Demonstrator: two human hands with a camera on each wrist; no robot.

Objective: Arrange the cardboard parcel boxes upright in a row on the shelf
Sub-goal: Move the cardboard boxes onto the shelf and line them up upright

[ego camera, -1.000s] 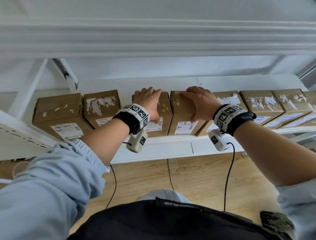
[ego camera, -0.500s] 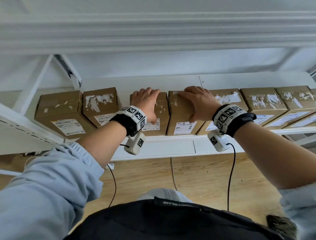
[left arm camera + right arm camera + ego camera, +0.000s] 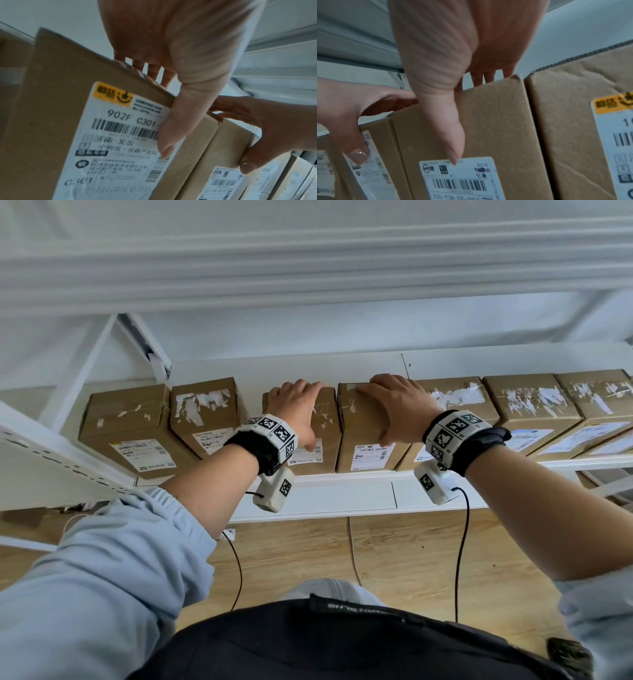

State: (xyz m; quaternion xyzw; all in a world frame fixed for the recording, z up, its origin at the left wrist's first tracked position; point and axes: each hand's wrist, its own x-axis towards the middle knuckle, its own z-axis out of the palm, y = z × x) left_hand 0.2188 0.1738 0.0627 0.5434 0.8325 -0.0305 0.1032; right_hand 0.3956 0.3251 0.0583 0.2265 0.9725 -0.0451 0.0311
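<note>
Fingers of the left hand [image 3: 295, 409] are hooking over the top of one cardboard box [image 3: 320, 419], thumb pressing its label; the right hand [image 3: 394, 405] is clamping the neighbouring box [image 3: 363, 422] likewise. Both boxes are standing near the shelf [image 3: 325, 498] front edge, so tugging forward is risking a tip off it. Wrists are reaching up, arms extended.

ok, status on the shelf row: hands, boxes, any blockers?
Left hand grips one brown cardboard parcel box; right hand grips the neighbouring box. Both upright, side by side on white shelf. Nothing blocking.
</note>
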